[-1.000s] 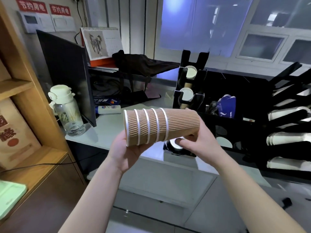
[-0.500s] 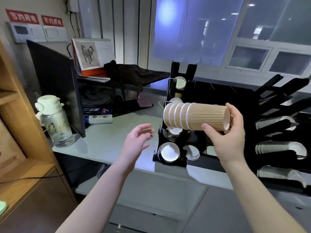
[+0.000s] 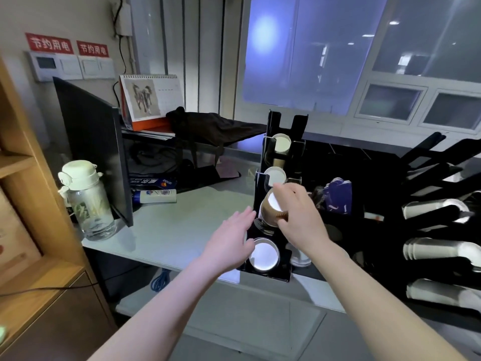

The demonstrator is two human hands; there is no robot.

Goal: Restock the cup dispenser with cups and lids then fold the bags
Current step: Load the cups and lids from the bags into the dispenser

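The right hand (image 3: 299, 220) is curling its fingers around the stack of brown cups (image 3: 272, 211), holding it at a slot in the black cup dispenser (image 3: 270, 272), which is standing at the near edge of the grey counter (image 3: 182, 225). The left hand (image 3: 231, 243) is lying flat, fingers straight and together, against the dispenser's left side. To the left, bare counter is running open as far as the water bottle (image 3: 87, 201) and dark monitor (image 3: 91, 142). Two red wall signs (image 3: 66, 45) are reading 节约用电. White lid stacks (image 3: 440, 251) are filling the rack on the right.
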